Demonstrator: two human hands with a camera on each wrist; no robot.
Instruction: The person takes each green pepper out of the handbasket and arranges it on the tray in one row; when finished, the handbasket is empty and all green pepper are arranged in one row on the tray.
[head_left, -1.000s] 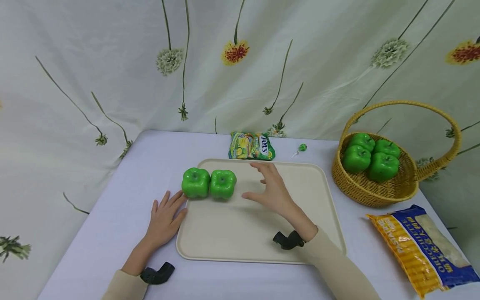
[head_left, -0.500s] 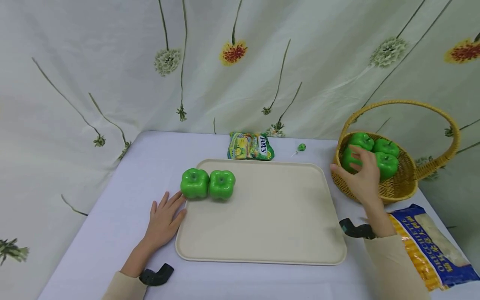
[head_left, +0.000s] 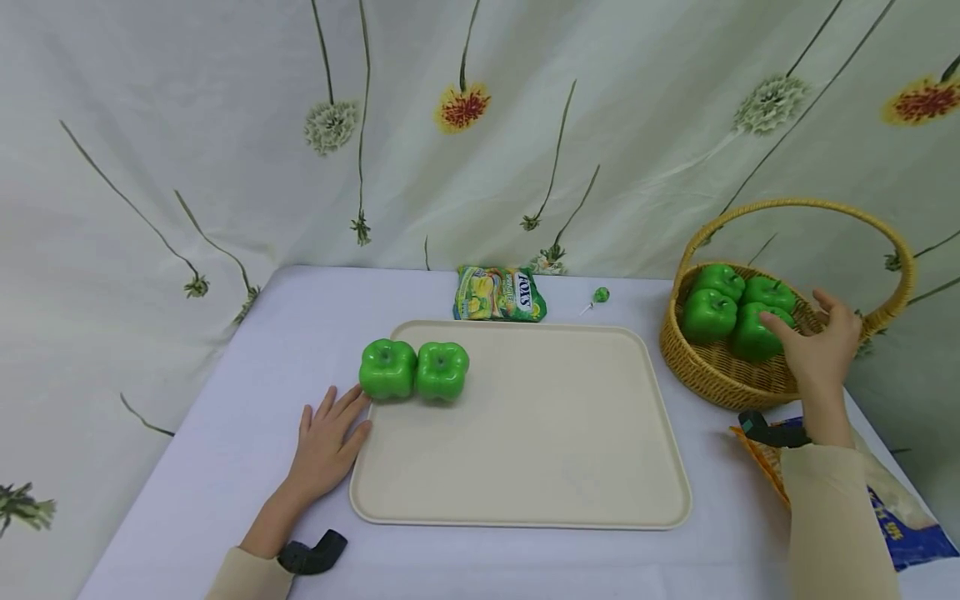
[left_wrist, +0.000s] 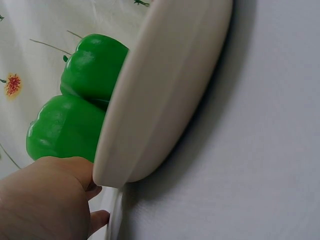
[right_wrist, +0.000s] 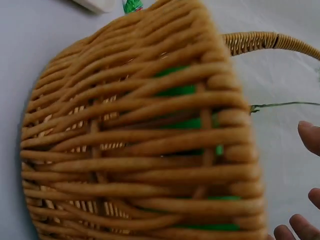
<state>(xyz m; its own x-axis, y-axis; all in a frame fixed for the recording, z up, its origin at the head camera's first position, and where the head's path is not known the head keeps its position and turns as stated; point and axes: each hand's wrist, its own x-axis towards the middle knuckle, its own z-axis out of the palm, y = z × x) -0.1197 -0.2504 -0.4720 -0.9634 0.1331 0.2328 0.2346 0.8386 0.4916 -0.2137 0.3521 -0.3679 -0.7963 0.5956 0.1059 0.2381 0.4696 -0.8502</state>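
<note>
My right hand [head_left: 825, 342] hovers over the right side of a wicker basket [head_left: 731, 387], thumb and fingers spread apart. Its thumb tip overlaps the nearest green bell pepper [head_left: 753, 333] in the head view. Several such peppers sit in the basket. In the right wrist view the basket's woven wall [right_wrist: 140, 135] fills most of the picture, with fingertips [right_wrist: 311, 137] at the right edge. My left hand [head_left: 326, 446] lies with extended fingers along the left edge of a beige tray [head_left: 525, 433]. Two green bell peppers [head_left: 441, 371] stand side by side at the tray's upper left corner.
Behind the tray lies a green and yellow candy bag [head_left: 498, 293], with a green lollipop [head_left: 600, 295] to its right. A pasta bag [head_left: 900, 508] lies at the right, partly under my right forearm. The basket's tall handle [head_left: 802, 202] arches above its rim.
My right hand has moved right from over the tray, across the basket's left side, to the basket's right side. The left hand and the peppers have stayed in place.
</note>
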